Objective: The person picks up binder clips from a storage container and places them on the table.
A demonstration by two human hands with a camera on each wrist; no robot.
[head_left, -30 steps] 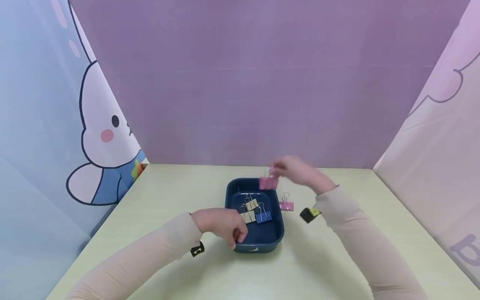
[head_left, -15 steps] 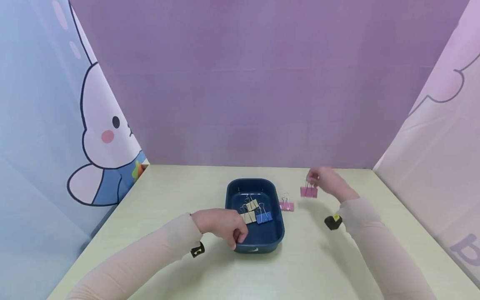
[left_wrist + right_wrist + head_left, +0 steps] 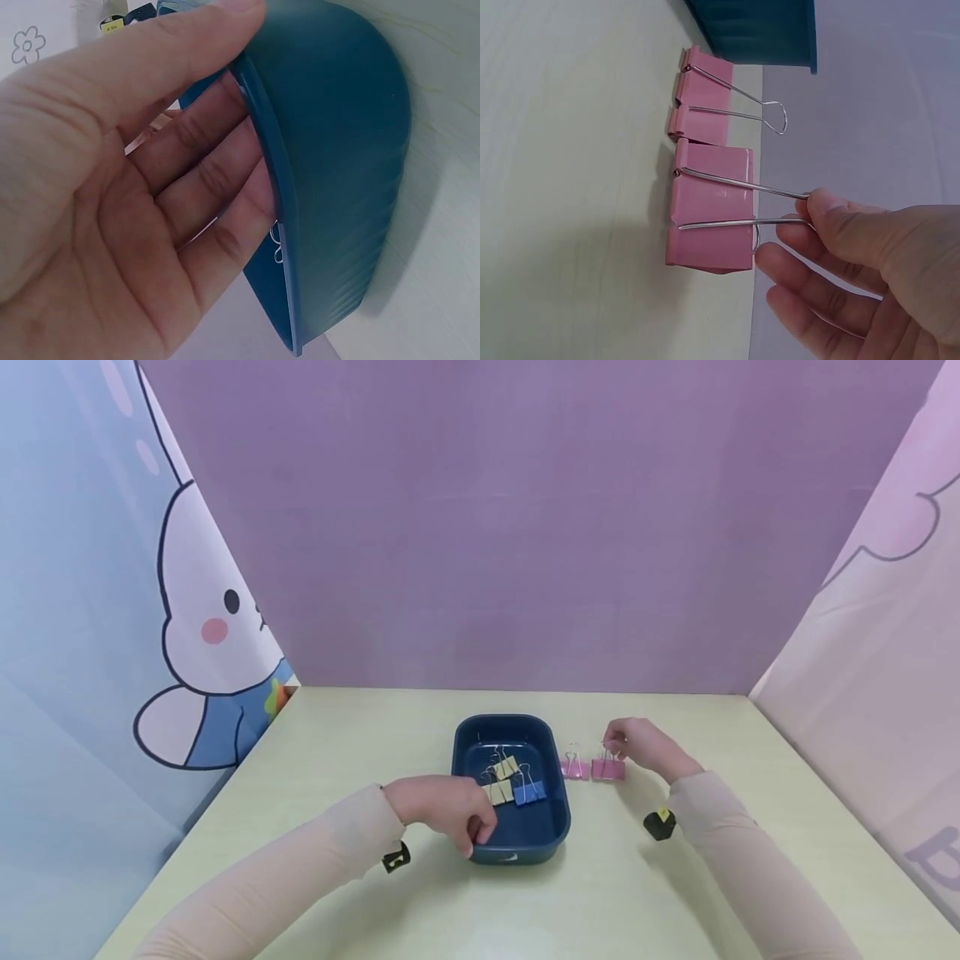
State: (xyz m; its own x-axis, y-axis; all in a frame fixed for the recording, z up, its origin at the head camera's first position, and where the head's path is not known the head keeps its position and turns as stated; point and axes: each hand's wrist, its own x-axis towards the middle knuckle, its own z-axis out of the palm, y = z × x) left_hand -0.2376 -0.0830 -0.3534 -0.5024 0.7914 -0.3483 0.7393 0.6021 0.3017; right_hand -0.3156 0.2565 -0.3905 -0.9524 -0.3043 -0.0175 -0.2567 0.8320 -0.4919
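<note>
My left hand (image 3: pixel 444 807) grips the near-left rim of a dark blue plastic bin (image 3: pixel 561 827). In the left wrist view its fingers curl over the bin's wall (image 3: pixel 337 150) with the thumb on the outer side. Between thumb and fingers, my right hand (image 3: pixel 647 747) pinches the wire handle of a pink binder clip (image 3: pixel 712 202), just right of the bin. Beside that clip, nearer the bin, stands another pink binder clip (image 3: pixel 575 770). Inside the bin lie two yellow binder clips, one nearer (image 3: pixel 498 792) and one farther (image 3: pixel 506 767), and a blue binder clip (image 3: pixel 529 792).
The pale table (image 3: pixel 360 735) runs back to a purple backdrop (image 3: pixel 480 527). A blue printed cloth (image 3: pixel 75 693) hangs on the left, a pale one (image 3: pixel 885 693) on the right. A black wrist device (image 3: pixel 660 824) sits below the right cuff.
My right hand has carried the pink binder clip from over the bin's far right corner rightward, then down beside the other pink clip. The left hand stays on the rim.
</note>
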